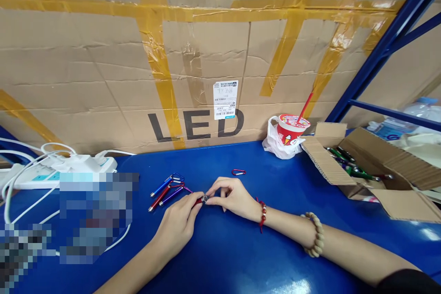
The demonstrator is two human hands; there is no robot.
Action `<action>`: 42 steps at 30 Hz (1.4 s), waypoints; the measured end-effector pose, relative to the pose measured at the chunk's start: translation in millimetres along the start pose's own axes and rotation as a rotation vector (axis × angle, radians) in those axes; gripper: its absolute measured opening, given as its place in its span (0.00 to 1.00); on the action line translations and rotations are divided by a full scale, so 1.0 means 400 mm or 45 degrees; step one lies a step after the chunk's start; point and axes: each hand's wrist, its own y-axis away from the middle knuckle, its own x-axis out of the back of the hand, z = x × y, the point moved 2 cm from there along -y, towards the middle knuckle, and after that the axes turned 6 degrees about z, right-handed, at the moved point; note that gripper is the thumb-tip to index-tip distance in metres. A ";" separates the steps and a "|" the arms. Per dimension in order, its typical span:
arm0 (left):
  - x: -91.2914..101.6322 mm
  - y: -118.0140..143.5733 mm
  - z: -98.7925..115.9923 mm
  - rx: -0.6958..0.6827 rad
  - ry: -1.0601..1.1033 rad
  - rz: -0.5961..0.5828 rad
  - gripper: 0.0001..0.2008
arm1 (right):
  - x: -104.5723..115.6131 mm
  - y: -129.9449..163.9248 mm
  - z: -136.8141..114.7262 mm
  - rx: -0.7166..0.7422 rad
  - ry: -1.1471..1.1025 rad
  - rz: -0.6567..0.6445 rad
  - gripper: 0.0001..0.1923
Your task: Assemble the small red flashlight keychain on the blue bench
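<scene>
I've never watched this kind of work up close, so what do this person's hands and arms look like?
Both hands, left and right, are ungloved. The right wrist has a red cord bracelet with small beads; farther up sits a chunky, pale bead bracelet, then a black sleeve. No bracelet or sleeve shows on the left.

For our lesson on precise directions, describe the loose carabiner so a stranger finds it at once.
On the blue table, just beyond the right hand, lies a small red carabiner. Unlike the clips on the three metallic tubes to its left, it lies alone, attached to nothing.
</scene>
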 end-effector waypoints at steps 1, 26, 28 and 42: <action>-0.001 0.000 -0.001 -0.006 -0.007 -0.007 0.12 | 0.002 0.002 -0.002 0.050 0.042 0.036 0.22; -0.010 0.005 -0.016 -0.150 0.025 -0.203 0.07 | -0.007 0.008 -0.023 -0.007 0.189 -0.075 0.18; -0.006 0.006 -0.013 -0.153 0.016 -0.192 0.07 | -0.008 0.005 -0.021 -0.074 0.138 -0.110 0.19; 0.003 0.015 -0.003 -0.145 0.038 -0.099 0.05 | -0.016 0.008 -0.007 -0.369 -0.045 -0.208 0.16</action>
